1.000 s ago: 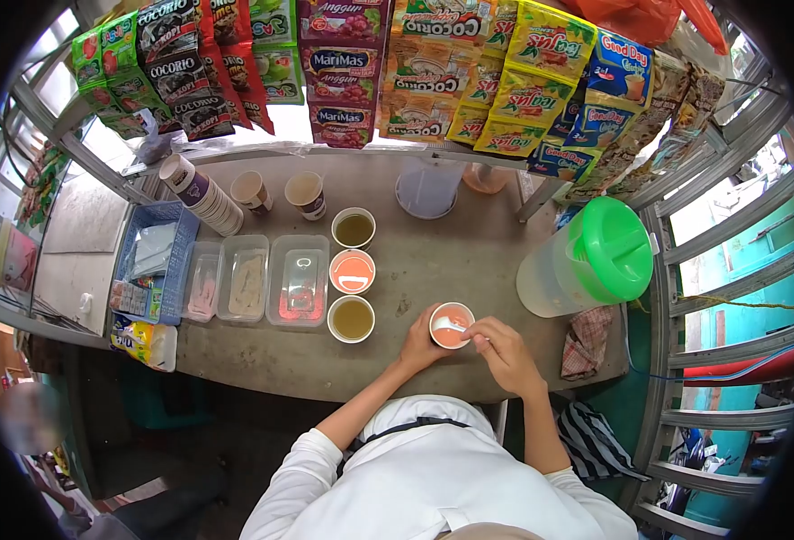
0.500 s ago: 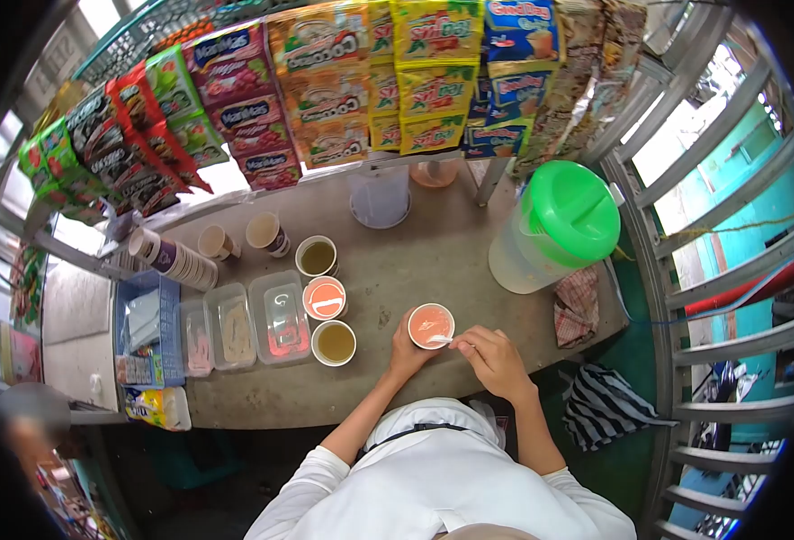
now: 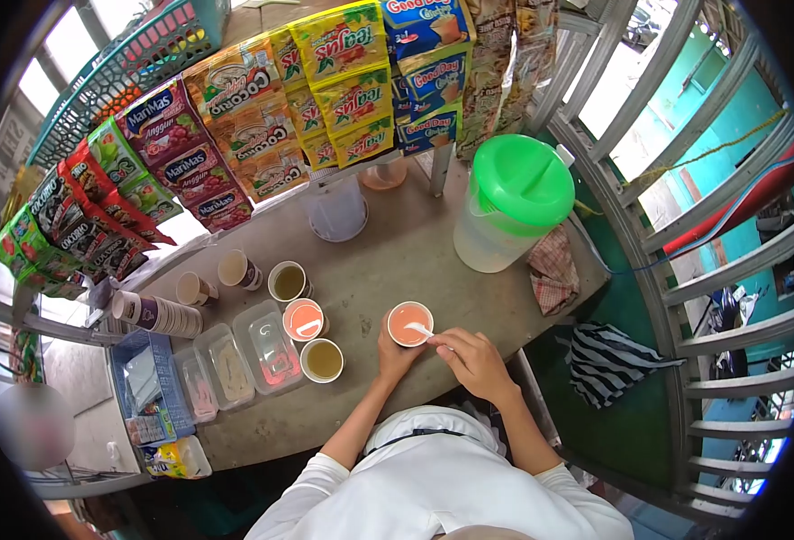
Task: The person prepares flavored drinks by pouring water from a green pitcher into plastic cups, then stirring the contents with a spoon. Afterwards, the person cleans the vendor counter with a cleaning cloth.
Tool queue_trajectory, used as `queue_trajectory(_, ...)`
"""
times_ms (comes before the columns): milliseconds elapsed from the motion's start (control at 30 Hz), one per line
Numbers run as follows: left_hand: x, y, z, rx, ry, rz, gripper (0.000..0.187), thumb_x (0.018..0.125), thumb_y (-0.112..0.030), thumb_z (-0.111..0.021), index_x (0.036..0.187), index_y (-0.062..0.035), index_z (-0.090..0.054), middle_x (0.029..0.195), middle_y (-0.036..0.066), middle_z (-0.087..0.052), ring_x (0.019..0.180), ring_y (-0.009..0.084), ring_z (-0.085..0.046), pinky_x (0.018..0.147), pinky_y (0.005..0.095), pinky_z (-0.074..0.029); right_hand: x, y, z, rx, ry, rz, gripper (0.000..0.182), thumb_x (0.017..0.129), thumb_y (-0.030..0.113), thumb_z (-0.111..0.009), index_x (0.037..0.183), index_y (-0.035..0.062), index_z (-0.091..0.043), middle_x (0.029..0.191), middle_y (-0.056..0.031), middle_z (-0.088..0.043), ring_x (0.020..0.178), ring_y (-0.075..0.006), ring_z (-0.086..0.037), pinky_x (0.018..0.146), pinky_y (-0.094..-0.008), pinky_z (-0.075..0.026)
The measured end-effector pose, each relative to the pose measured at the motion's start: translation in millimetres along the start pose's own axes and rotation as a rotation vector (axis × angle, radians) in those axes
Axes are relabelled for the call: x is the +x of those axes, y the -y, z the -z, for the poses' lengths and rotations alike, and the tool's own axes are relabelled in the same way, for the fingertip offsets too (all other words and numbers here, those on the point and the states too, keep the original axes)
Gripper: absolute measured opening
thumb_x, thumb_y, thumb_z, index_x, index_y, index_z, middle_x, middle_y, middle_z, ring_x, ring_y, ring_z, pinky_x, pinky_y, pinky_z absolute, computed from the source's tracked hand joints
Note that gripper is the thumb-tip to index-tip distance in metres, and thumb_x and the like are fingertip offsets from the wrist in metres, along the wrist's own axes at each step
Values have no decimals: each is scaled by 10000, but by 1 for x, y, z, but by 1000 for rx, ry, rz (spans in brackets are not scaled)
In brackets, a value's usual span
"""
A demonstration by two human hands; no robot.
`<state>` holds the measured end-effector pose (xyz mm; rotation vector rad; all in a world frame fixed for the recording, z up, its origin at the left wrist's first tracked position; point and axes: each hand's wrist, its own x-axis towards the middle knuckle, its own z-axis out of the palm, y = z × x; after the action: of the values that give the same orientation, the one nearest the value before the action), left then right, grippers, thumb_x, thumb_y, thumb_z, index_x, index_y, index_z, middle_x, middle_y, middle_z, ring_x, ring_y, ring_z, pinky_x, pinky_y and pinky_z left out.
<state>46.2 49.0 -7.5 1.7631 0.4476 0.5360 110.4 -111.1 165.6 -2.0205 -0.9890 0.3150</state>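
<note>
My left hand (image 3: pixel 398 356) is wrapped round a paper cup (image 3: pixel 411 325) of pinkish-orange drink, near the front of the counter. A white plastic spoon (image 3: pixel 421 329) dips into the drink, its handle pinched by the fingers of my right hand (image 3: pixel 472 362). To the left stand two cups of greenish-brown drink, one farther back (image 3: pixel 288 282) and one nearer (image 3: pixel 322 360). Between them is another cup of pinkish-orange drink (image 3: pixel 304 320) with a white shape on its surface, perhaps a spoon.
Three clear plastic tubs (image 3: pixel 266 346) and a blue basket (image 3: pixel 151 382) line the left side. Stacked paper cups (image 3: pixel 157 314) lie behind them. A green-lidded jug (image 3: pixel 514 202) and a checked cloth (image 3: pixel 554 268) are at right. Drink sachets (image 3: pixel 244 117) hang above the back edge.
The spoon has shifted within the drink, and more of its white bowl shows. My head view has turned, so the counter appears tilted. Both hands keep their grips.
</note>
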Motion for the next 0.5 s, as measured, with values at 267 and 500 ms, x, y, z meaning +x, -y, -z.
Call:
queue_trajectory(267,-6,35,-1,-22,66,5,906,614,-163,-892,1366,7,-415,1204,190,-626,1093,325,-629,930,392,-496,-13,14,-20,-45,9,-34,243,978,223,-534,1139,91,-658,1067,-55,-652,913,-254,-622,780,-360,-424)
queue_trajectory(500,0,16,0,-64,71,3,852,590,-75,-861,1321,-4,-430,1161,158,-626,1060,283,-631,909,379,-501,-28,27,-22,-64,-97,-67,232,968,200,-546,1131,83,-664,1041,-58,-666,882,-242,-624,756,-348,-418)
